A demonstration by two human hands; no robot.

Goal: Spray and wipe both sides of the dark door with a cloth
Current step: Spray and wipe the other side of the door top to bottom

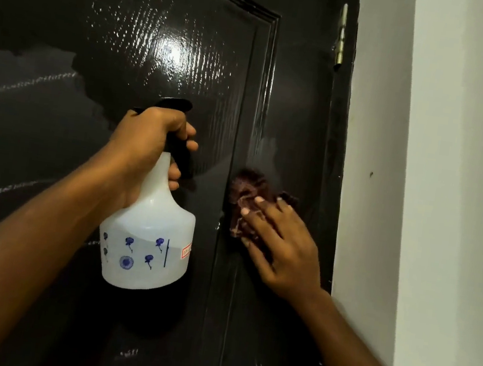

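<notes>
Hinge [341,34] and white wall [437,178] edge the door [131,30]. Left hand [149,152] grips bottle [149,241] (upright); flat right hand [283,250] presses cloth [247,188].

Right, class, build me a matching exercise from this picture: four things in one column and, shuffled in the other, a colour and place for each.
1 spray bottle
2 cloth
3 hinge
4 wall

A brass, high on the right edge of the door
B white with blue prints, gripped by the left hand
C pale, right of the door
D reddish-brown, pressed to the door under the right hand

Pairs: 1-B, 2-D, 3-A, 4-C
</notes>
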